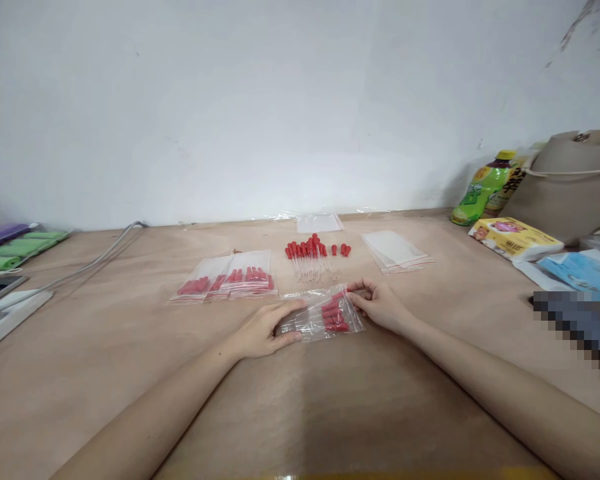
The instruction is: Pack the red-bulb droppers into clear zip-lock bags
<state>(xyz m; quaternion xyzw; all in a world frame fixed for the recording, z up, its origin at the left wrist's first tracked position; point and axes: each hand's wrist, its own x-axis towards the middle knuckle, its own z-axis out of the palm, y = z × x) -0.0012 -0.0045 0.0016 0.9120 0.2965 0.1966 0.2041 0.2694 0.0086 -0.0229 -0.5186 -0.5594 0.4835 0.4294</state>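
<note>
A small clear zip bag (325, 317) with several red-bulbed droppers inside lies on the tan table (330, 400). My left hand (265, 330) grips the bag's left end, thumb on top and fingers curled. My right hand (377, 303) pinches the bag's right, upper edge. Behind the bag lies a loose cluster of red-bulbed glass droppers (314, 257). To the left of that cluster, filled bags of droppers (227, 279) lie side by side.
A stack of empty clear bags (395, 252) lies to the right of the loose droppers, another bag (319, 223) by the wall. At the right are a green bottle (483, 187), a tan bag (570, 183) and packets (515, 239). Green rolls (15, 248) and a cable (95, 260) are at the left.
</note>
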